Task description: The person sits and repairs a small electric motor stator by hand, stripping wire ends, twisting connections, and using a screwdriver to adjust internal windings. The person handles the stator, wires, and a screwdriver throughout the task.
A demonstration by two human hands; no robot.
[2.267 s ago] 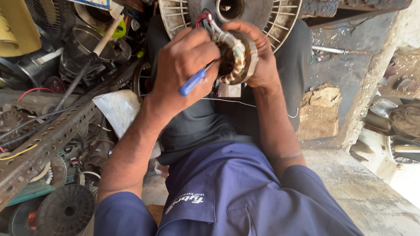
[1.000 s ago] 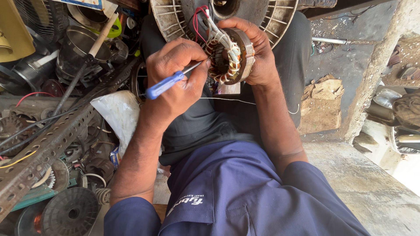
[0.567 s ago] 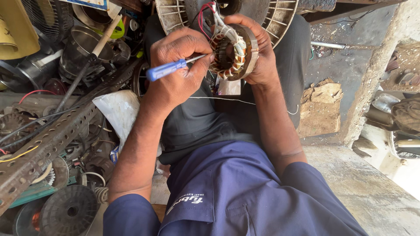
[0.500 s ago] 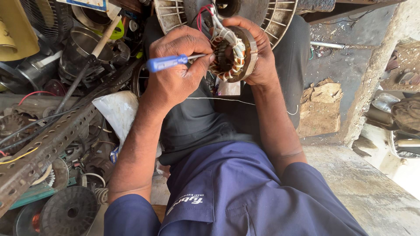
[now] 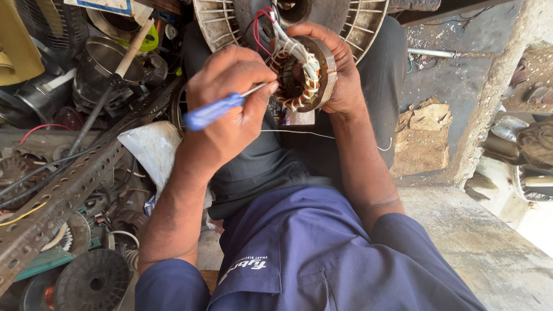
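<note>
Stator winding service: ring held in your right hand (image 5: pixel 340 75), tool in your left hand (image 5: pixel 230 98).

Above your lap, the large fan housing (image 5: pixel 368 23) sits behind the work. Your right grip is closed around the outer rim of the motor stator (image 5: pixel 305 72), held just in front of that housing, bore facing you and tilted left. Your left grip is closed on the blue-handled screwdriver (image 5: pixel 216 110); its long axis runs from lower left up to the right, tip touching the copper windings (image 5: pixel 288 98) at the stator's lower-left edge. Keep the ring braced firmly and apply light pressure only, so the tip cannot slip and nick the winding insulation.
</note>
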